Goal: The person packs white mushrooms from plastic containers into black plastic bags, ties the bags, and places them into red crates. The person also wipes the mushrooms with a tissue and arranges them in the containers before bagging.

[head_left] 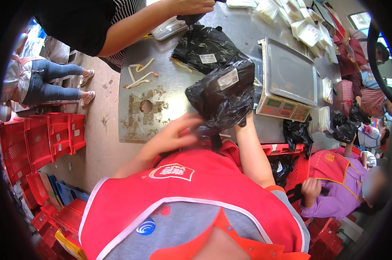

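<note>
A black plastic bag point(225, 94) with a white label is held up over the near edge of the metal table point(170, 120). My right hand point(248, 121) grips it from below on its right side, the fingers mostly hidden behind the plastic. Beside the bag's lower left part is my left hand point(186, 130), blurred, fingers bent; whether it touches the plastic I cannot tell. Behind lies another labelled black bag point(209, 48). Several thin pale mushroom-like stems point(140, 78) lie on the table to the left.
A scale with a metal tray point(290, 71) stands right of the bags. Clear packs point(308, 32) are piled at the back right. A co-worker's arm point(137, 29) reaches over the far left side. Another person point(339, 182) is at the right, near a red crate point(295, 169). Red crates point(40, 139) stand at left.
</note>
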`<state>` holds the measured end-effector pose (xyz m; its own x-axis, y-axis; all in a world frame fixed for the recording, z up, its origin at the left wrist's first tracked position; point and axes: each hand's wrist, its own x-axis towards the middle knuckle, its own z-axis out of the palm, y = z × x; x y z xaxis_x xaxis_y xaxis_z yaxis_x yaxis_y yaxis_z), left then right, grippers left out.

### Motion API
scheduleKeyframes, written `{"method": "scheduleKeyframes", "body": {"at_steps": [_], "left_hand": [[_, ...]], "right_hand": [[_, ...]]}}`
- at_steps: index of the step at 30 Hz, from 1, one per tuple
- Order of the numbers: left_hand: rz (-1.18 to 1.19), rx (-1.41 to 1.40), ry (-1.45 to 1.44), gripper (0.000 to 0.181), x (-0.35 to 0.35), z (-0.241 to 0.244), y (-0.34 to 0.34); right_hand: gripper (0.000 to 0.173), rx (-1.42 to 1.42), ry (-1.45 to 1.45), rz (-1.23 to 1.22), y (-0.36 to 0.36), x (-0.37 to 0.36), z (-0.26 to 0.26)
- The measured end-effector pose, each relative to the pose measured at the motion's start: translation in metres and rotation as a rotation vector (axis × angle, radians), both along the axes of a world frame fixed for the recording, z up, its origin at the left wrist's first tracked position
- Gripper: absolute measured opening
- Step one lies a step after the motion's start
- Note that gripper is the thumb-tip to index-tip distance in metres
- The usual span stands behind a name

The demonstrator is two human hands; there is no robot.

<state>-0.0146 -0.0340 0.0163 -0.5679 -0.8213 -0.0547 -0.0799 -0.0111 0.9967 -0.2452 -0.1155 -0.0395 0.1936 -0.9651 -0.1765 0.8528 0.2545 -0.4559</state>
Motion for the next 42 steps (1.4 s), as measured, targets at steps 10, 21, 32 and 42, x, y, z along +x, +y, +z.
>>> {"method": "scheduleKeyframes", "body": {"at_steps": [10,21,32,42], "left_hand": [[0.526,0.518,0.639,0.033,0.012,-0.004,-0.062],[0.641,1.193,0.720,0.029,-0.032,-0.100,-0.029],[0.566,-0.405,-0.383,0.034,0.005,-0.015,-0.008],[0.286,-0.416,-0.673,0.023,-0.004,0.004,-0.039]], "right_hand": [[0.040,0.074,-0.039,0.139,0.029,0.010,0.040],[0.036,0.627,0.189,-0.170,0.043,0.012,-0.038],[0.033,-0.223,1.585,-0.268,0.085,-0.032,0.036],[0.007,-0.135,1.584,-0.295,0.061,-0.073,0.007]]}}
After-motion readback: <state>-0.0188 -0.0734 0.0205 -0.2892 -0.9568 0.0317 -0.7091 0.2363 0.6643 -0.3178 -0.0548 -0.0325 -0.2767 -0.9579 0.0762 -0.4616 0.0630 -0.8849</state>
